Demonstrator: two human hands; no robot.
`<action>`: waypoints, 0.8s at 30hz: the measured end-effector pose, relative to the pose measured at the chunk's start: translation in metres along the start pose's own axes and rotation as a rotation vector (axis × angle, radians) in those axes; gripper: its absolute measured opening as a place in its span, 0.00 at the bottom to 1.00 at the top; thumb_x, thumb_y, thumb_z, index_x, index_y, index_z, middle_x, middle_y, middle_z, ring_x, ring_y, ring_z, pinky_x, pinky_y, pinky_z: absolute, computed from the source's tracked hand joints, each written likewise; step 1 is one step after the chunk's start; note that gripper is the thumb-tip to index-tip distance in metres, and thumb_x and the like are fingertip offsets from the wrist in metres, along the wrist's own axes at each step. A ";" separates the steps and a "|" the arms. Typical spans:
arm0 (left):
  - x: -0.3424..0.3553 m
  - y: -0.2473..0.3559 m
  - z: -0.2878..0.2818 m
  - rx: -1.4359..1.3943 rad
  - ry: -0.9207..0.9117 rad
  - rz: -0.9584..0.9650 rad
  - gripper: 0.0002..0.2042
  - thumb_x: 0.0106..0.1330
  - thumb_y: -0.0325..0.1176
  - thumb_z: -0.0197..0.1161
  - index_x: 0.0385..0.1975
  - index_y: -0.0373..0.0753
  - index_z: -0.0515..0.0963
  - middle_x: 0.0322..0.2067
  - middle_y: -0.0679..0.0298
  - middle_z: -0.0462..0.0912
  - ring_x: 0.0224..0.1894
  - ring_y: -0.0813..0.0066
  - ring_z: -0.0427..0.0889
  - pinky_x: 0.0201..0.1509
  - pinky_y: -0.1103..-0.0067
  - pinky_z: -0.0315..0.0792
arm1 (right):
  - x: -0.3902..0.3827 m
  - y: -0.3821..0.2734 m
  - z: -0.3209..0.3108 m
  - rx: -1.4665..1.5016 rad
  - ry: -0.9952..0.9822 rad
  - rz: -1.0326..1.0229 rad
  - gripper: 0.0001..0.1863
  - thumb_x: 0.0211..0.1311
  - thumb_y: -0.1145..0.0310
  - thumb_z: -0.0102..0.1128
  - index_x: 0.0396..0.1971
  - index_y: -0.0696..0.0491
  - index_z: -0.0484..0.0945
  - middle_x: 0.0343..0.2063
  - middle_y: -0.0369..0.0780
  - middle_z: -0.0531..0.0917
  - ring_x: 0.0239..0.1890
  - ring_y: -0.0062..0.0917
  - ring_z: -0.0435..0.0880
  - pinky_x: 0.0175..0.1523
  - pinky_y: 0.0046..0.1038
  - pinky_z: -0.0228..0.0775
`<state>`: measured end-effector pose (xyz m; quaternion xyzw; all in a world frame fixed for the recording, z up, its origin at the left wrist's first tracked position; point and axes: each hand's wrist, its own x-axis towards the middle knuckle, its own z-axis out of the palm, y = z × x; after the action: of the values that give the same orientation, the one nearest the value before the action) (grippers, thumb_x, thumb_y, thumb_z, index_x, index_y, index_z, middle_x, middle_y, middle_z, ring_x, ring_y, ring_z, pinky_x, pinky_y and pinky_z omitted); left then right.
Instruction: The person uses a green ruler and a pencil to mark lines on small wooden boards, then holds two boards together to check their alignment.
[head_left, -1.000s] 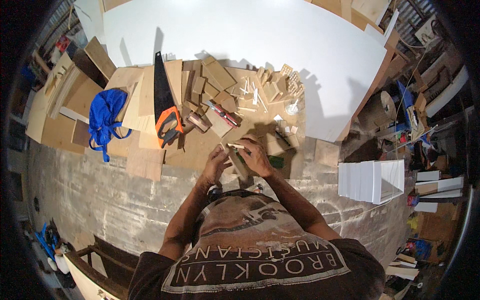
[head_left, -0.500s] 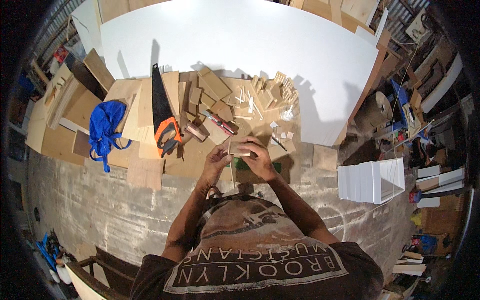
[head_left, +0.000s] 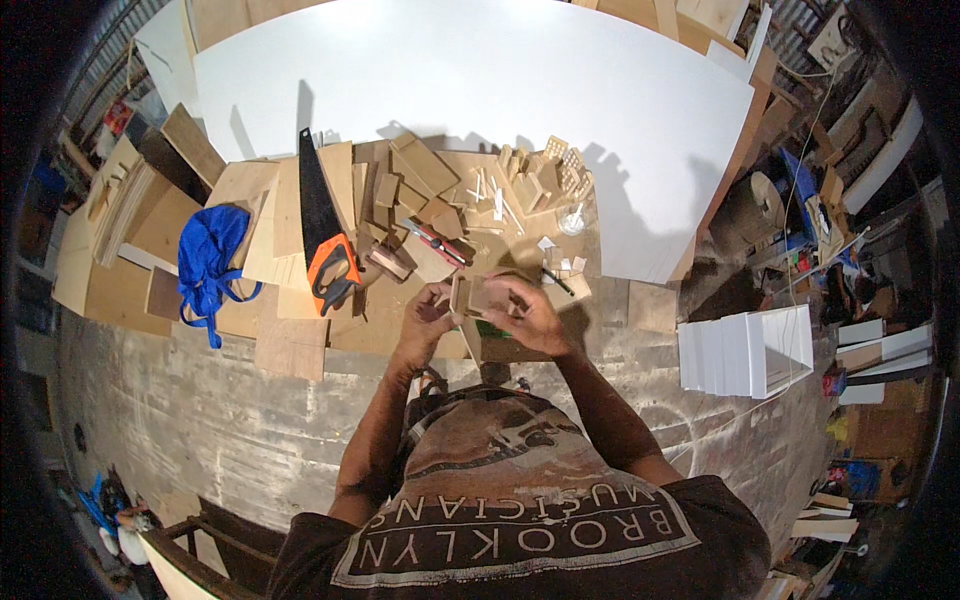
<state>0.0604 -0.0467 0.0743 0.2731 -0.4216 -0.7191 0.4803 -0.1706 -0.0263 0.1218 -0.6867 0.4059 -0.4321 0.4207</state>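
Wooden piece point(head_left: 460, 296): small, pale, thin, up between the two hands, in front of the person's waist, near edge of the counter point(head_left: 357, 332) beneath it. Left hand point(head_left: 428, 322) is the nearer, touching: thumb and fingers closed in a pinch on the piece's left side, near its lower end. Right hand point(head_left: 532, 320) lies to the right, thumb and fingers curved and well spread, tips toward the piece; from where I stand, cannot tell whether they touch it or any other wood.

Key relation: long axis of the piece runs roughly away from the chest, across the gap between the hands, so its right face is turned to the right fingers. A second wooden strip point(head_left: 471, 341) shows just below, nearer the body; whether joined to the piece, cannot tell.

Surroundings: dark pen point(head_left: 558, 283) and pale squares point(head_left: 573, 265) beyond the right hand. Red cutter point(head_left: 437, 243) beyond the left, with wood blocks point(head_left: 387, 190) past it. Orange-handled saw point(head_left: 333, 274) lies further left, then blue bag point(head_left: 212, 238). Clear cup point(head_left: 572, 221) farther off, right. Nothing seen standing between right fingers and the piece; nearest clutter lies past the hands.
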 end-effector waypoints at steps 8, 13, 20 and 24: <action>0.005 0.005 -0.005 -0.120 0.016 -0.034 0.20 0.60 0.22 0.71 0.53 0.37 0.75 0.52 0.65 0.80 0.56 0.74 0.79 0.60 0.73 0.73 | -0.022 0.020 -0.024 -0.030 0.053 0.277 0.31 0.60 0.65 0.75 0.63 0.52 0.75 0.61 0.37 0.75 0.62 0.24 0.74 0.62 0.27 0.71; 0.006 0.011 0.006 -0.163 0.008 -0.011 0.28 0.62 0.27 0.71 0.62 0.39 0.69 0.59 0.65 0.76 0.59 0.71 0.78 0.62 0.70 0.74 | -0.022 0.024 -0.018 -0.028 0.016 0.270 0.36 0.57 0.64 0.76 0.66 0.51 0.72 0.61 0.38 0.78 0.63 0.27 0.76 0.63 0.31 0.70; 0.004 0.010 -0.003 -0.248 0.092 -0.026 0.32 0.66 0.33 0.68 0.69 0.43 0.62 0.62 0.62 0.74 0.63 0.64 0.75 0.64 0.59 0.73 | -0.037 0.030 -0.029 -0.200 -0.241 0.081 0.26 0.53 0.57 0.77 0.48 0.57 0.83 0.52 0.46 0.79 0.54 0.32 0.80 0.56 0.33 0.74; 0.001 0.007 0.001 -0.247 0.120 -0.042 0.33 0.67 0.35 0.67 0.71 0.45 0.60 0.62 0.62 0.74 0.63 0.62 0.74 0.63 0.57 0.73 | -0.035 0.029 -0.016 -0.146 -0.220 0.080 0.23 0.50 0.60 0.79 0.44 0.57 0.84 0.50 0.46 0.79 0.54 0.34 0.80 0.58 0.34 0.72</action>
<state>0.0624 -0.0485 0.0810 0.2632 -0.2943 -0.7578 0.5194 -0.2019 -0.0068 0.0899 -0.7420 0.4146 -0.3064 0.4285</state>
